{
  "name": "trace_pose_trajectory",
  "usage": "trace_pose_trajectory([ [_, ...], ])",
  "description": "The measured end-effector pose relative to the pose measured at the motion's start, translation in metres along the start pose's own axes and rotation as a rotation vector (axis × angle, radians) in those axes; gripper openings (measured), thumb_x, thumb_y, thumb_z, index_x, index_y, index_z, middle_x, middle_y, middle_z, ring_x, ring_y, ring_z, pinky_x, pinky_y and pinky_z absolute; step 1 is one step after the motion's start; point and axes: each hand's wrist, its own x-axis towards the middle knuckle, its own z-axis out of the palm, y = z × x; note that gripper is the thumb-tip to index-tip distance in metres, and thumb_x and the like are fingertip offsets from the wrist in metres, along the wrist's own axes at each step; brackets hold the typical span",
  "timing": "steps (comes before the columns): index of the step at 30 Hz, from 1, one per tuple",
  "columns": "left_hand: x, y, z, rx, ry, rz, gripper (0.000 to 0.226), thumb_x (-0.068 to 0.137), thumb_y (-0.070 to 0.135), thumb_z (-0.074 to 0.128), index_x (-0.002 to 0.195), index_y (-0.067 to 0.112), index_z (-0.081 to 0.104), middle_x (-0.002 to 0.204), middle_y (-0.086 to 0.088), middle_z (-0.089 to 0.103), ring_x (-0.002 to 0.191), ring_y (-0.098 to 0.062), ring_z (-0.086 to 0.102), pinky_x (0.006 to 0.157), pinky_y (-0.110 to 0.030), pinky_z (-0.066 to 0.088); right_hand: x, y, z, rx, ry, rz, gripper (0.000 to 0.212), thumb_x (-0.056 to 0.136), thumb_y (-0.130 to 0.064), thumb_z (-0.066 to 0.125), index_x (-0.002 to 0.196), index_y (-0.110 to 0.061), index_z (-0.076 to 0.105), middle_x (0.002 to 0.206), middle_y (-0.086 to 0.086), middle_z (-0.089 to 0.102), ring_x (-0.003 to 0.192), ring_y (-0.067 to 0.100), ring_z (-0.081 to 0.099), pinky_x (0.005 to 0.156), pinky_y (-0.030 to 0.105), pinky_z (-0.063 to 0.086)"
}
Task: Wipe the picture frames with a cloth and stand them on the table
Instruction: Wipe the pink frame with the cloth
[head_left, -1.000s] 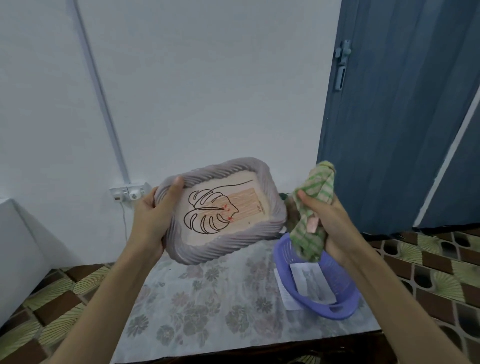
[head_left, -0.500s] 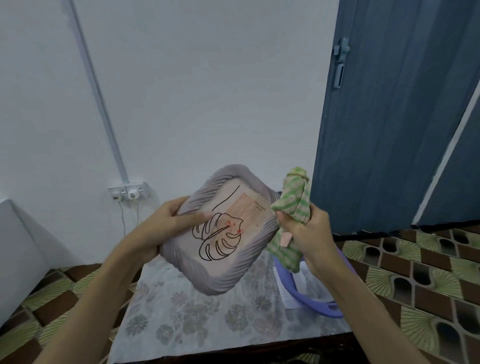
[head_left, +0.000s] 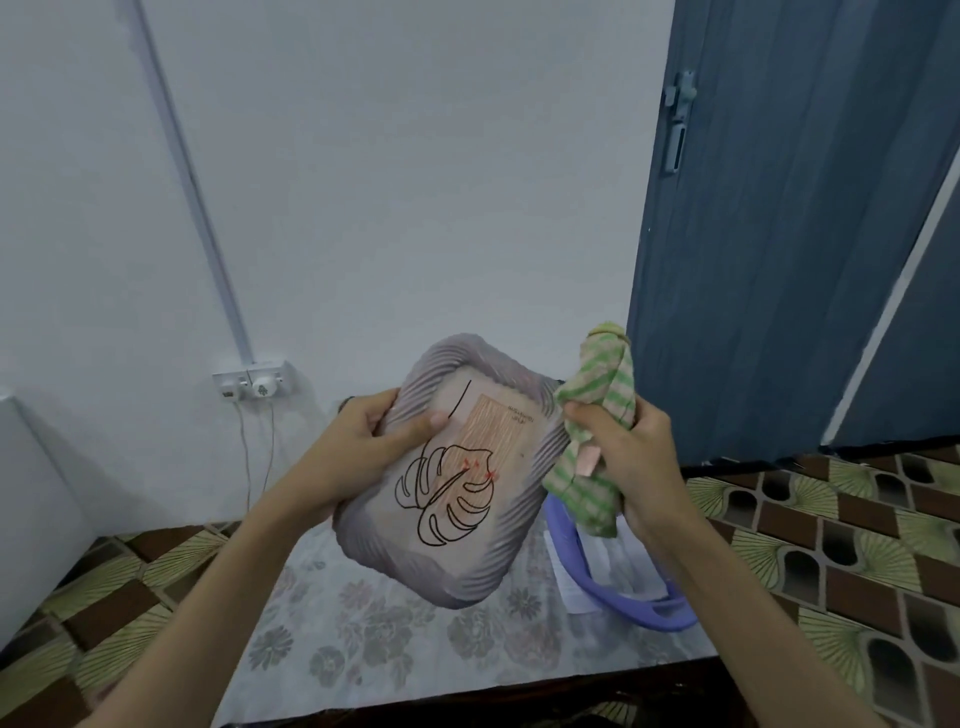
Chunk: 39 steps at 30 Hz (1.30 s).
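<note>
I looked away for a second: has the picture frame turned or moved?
Yes. The frame has turned from lying wide to nearly standing on end, and its near end now sits lower over the table, with the cloth closer beside it.

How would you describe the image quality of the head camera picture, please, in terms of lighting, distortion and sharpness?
Head view: soft, even, bluish indoor light, no glare on the frame; wide-angle bending shows in the slanted door and wall pipe; the cloth and both hands look slightly soft, and the small print on the picture is unreadable.
</note>
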Motion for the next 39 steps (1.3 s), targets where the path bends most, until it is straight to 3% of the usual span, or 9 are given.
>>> trace_pose_trajectory([
  [6, -0.003, 0.001, 0.002, -0.043, 0.069, 0.01, 0.022, 0.077, 0.03, 0.066, 0.086, 0.009, 0.066, 0.073, -0.003, 0.074, 0.064, -0.015, 0.07, 0.054, -0.022, 0.054, 0.011, -0.014, -0.019, 0.365, -0.084, 0.102, 0.015, 0.08, -0.005, 0.065, 0.094, -0.005, 0.062, 0.079, 0.005, 0.068, 0.074, 0.018, 0.065, 0.065, 0.028, 0.054],
  [9, -0.004, 0.002, 0.007, -0.048, 0.107, 0.01, 0.029, 0.075, 0.032, 0.067, 0.088, 0.006, 0.067, 0.076, -0.007, 0.073, 0.067, -0.02, 0.07, 0.059, -0.028, 0.058, -0.003, -0.012, -0.008, 0.04, -0.204, 0.037, 0.017, 0.076, -0.002, 0.069, 0.089, -0.013, 0.064, 0.081, 0.001, 0.07, 0.076, 0.017, 0.066, 0.07, 0.031, 0.054],
  [13, -0.006, 0.003, 0.014, -0.016, 0.171, 0.045, 0.02, 0.082, 0.027, 0.068, 0.088, 0.008, 0.067, 0.08, -0.01, 0.073, 0.07, -0.023, 0.07, 0.064, -0.036, 0.057, -0.002, -0.002, 0.004, -0.262, -0.026, -0.163, 0.015, 0.076, -0.006, 0.071, 0.078, -0.017, 0.062, 0.077, 0.004, 0.067, 0.077, 0.022, 0.064, 0.073, 0.036, 0.052],
  [18, -0.007, 0.002, 0.014, -0.032, 0.194, 0.014, 0.023, 0.083, 0.028, 0.067, 0.089, 0.005, 0.066, 0.082, -0.012, 0.073, 0.072, -0.023, 0.07, 0.066, -0.038, 0.058, 0.016, -0.004, -0.003, 0.227, 0.035, 0.082, 0.006, 0.079, -0.007, 0.069, 0.083, -0.007, 0.064, 0.064, 0.001, 0.065, 0.063, 0.017, 0.062, 0.058, 0.027, 0.053],
  [23, -0.004, -0.003, 0.009, -0.157, 0.29, -0.036, 0.023, 0.083, 0.026, 0.067, 0.09, 0.004, 0.065, 0.086, -0.018, 0.072, 0.078, -0.035, 0.069, 0.075, -0.053, 0.056, 0.012, 0.002, -0.017, 0.226, -0.118, 0.127, 0.06, 0.079, -0.024, 0.068, 0.127, 0.002, 0.043, 0.061, 0.004, 0.063, 0.063, 0.017, 0.061, 0.078, 0.038, 0.052],
  [26, -0.005, -0.001, 0.019, -0.134, 0.331, -0.008, 0.022, 0.085, 0.024, 0.066, 0.09, 0.003, 0.064, 0.085, -0.019, 0.071, 0.075, -0.032, 0.069, 0.071, -0.052, 0.057, -0.017, 0.012, 0.007, 0.051, -0.287, 0.147, 0.038, 0.081, -0.015, 0.066, 0.116, -0.011, 0.052, 0.087, 0.0, 0.068, 0.083, 0.021, 0.063, 0.079, 0.036, 0.051],
  [30, -0.011, 0.001, 0.034, -0.112, 0.384, 0.07, 0.013, 0.086, 0.023, 0.066, 0.082, 0.011, 0.064, 0.08, -0.015, 0.071, 0.073, -0.032, 0.069, 0.067, -0.049, 0.058, -0.016, 0.02, 0.028, -0.101, 0.08, -0.088, 0.004, 0.086, -0.012, 0.063, 0.088, -0.015, 0.062, 0.079, -0.001, 0.066, 0.077, 0.017, 0.064, 0.068, 0.03, 0.05],
  [34, -0.015, -0.002, 0.036, -0.262, 0.409, 0.01, 0.007, 0.087, 0.02, 0.064, 0.082, 0.016, 0.067, 0.081, -0.008, 0.074, 0.074, -0.026, 0.071, 0.068, -0.041, 0.059, -0.007, 0.012, 0.024, 0.125, 0.008, 0.085, 0.004, 0.085, -0.015, 0.065, 0.085, -0.012, 0.065, 0.067, -0.001, 0.067, 0.068, 0.015, 0.065, 0.068, 0.034, 0.055],
  [39, -0.012, -0.008, 0.035, -0.309, 0.424, -0.043, 0.009, 0.088, 0.022, 0.063, 0.083, 0.015, 0.067, 0.081, -0.011, 0.074, 0.076, -0.03, 0.071, 0.066, -0.041, 0.059, -0.015, 0.024, 0.016, -0.165, -0.16, -0.103, 0.03, 0.082, -0.011, 0.067, 0.102, -0.027, 0.05, 0.088, -0.016, 0.061, 0.083, -0.002, 0.058, 0.072, 0.018, 0.046],
])
